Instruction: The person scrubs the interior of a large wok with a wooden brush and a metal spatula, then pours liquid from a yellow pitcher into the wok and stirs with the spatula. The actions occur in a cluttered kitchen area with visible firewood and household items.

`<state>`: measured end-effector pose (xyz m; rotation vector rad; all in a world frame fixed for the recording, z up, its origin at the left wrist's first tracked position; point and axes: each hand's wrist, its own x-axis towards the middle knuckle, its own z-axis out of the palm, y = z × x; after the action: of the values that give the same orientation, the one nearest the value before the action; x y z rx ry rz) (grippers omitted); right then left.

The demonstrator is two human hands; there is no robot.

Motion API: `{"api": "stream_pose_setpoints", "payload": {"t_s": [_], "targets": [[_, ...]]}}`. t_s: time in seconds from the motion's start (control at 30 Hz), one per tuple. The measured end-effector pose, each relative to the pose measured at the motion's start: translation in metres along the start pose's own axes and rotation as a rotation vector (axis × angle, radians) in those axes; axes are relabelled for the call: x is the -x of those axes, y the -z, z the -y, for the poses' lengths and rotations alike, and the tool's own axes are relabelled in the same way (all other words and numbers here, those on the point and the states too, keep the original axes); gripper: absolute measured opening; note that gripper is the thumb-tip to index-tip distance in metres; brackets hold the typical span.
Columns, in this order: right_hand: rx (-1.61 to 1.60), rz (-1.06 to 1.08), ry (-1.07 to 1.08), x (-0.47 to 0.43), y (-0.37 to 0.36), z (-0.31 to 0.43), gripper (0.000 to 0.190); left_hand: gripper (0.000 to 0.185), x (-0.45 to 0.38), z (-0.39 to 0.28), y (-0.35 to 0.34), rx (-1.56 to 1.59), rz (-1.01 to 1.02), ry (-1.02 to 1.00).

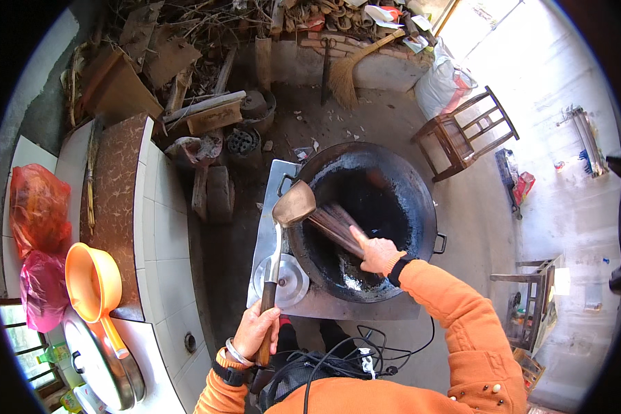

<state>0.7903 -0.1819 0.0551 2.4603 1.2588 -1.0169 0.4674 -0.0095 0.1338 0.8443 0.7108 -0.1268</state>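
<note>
My left hand (254,329) grips the dark wooden handle of a metal wok spatula (296,203). Its broad head is raised at the left rim of a large black wok (424,217). In my right hand (379,255) is a brown bundled-strand wok brush (336,227), slanting to the left with its blurred bristle end near the spatula head. Dark, shiny patches show at the wok's bottom, and pale residue rings its inner wall. The wok rests on a metal-topped stand (274,176). A round aluminium lid (293,290) lies on the stand, below the spatula's shaft.
At left, an orange plastic dipper (95,282) and a big lidded pot (95,357) sit on the tiled counter (168,227). Black cables (362,346) hang near my waist. A wooden chair (453,142), straw broom (346,77) and firewood pile (186,52) lie beyond.
</note>
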Motion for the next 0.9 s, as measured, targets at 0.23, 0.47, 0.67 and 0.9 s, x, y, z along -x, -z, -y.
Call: {"api": "stream_pose_setpoints", "payload": {"t_s": [0.23, 0.47, 0.67, 0.9], "targets": [[0.026, -0.013, -0.22, 0.001, -0.007, -0.049, 0.096, 0.023, -0.002, 0.009, -0.014, 0.055, -0.026, -0.034], [-0.156, 0.382, -0.141, 0.082, -0.012, -0.059, 0.112, 0.022, 0.008, 0.006, -0.019, 0.026, -0.049, -0.086], [-0.383, 0.522, 0.135, 0.092, -0.011, 0.014, 0.112, 0.022, 0.009, 0.011, -0.012, 0.023, -0.089, -0.079], [-0.48, 0.545, 0.13, 0.099, 0.02, -0.002, 0.104, 0.023, 0.0, 0.009, -0.019, 0.001, -0.087, -0.034]]}}
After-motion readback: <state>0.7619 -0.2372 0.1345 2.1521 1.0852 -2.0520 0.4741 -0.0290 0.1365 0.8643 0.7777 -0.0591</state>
